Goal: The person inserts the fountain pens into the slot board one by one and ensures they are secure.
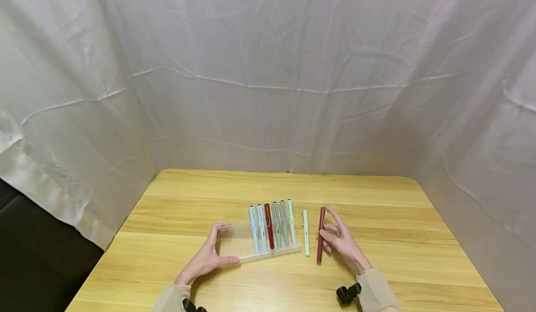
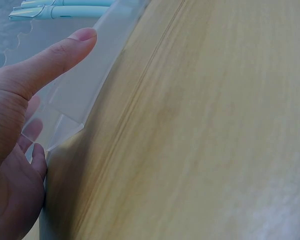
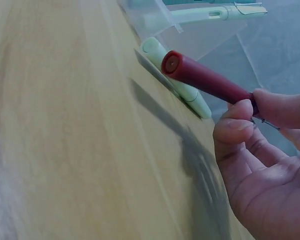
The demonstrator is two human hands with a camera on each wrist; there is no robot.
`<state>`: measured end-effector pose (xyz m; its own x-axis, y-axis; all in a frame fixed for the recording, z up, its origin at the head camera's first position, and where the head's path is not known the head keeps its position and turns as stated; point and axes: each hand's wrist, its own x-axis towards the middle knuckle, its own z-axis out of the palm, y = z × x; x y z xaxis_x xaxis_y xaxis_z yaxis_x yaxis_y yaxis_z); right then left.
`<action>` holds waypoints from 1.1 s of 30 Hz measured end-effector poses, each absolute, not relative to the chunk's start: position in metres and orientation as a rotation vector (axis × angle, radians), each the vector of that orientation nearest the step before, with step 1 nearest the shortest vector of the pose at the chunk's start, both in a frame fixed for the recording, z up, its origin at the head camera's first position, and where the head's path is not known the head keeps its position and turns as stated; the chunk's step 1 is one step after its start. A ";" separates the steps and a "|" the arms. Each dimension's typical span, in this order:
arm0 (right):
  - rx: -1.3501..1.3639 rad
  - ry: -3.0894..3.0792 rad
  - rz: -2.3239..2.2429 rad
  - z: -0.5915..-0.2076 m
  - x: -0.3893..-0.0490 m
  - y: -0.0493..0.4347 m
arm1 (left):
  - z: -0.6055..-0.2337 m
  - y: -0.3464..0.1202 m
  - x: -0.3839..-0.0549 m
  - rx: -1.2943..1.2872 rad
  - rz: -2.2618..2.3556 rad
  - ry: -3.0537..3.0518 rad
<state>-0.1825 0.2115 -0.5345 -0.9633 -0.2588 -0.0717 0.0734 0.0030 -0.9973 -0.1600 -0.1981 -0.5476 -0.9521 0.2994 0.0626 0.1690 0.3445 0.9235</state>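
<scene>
At the left end of a clear plastic pen stand (image 1: 235, 243), my left hand (image 1: 206, 257) grips it, thumb on the front lip and fingers behind. The stand carries a row of capped pens: two light blue pens (image 1: 262, 233), a dark red pen (image 1: 269, 230), two grey-green pens (image 1: 284, 228) and a pale green pen (image 1: 291, 226). My right hand (image 1: 342, 243) pinches another dark red pen (image 3: 207, 80), raised off the table, between thumb and fingers. Between it and the stand, a second pale green pen (image 1: 306, 237) lies on the table.
The wooden table (image 1: 201, 195) has rounded far corners. Pale curtains (image 1: 268, 125) hang behind it and along both sides. A dark surface (image 1: 37, 251) shows beyond the table at left. Black wrist devices (image 1: 348, 294) sit at both sleeves.
</scene>
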 end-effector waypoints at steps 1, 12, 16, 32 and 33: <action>-0.186 2.054 -2.052 -0.534 -0.182 0.211 | -0.547 -0.198 -0.160 0.433 1.678 2.478; -0.252 2.109 -2.043 -0.528 -0.178 0.211 | -0.545 -0.198 -0.159 0.415 1.664 2.480; -0.317 2.076 -2.070 -0.528 -0.179 0.212 | -0.545 -0.198 -0.159 0.419 1.666 2.481; -0.358 2.178 -2.044 -0.515 -0.179 0.203 | -0.546 -0.198 -0.159 0.434 1.679 2.474; -0.362 2.186 -2.045 -0.514 -0.179 0.202 | -0.546 -0.198 -0.159 0.433 1.680 2.473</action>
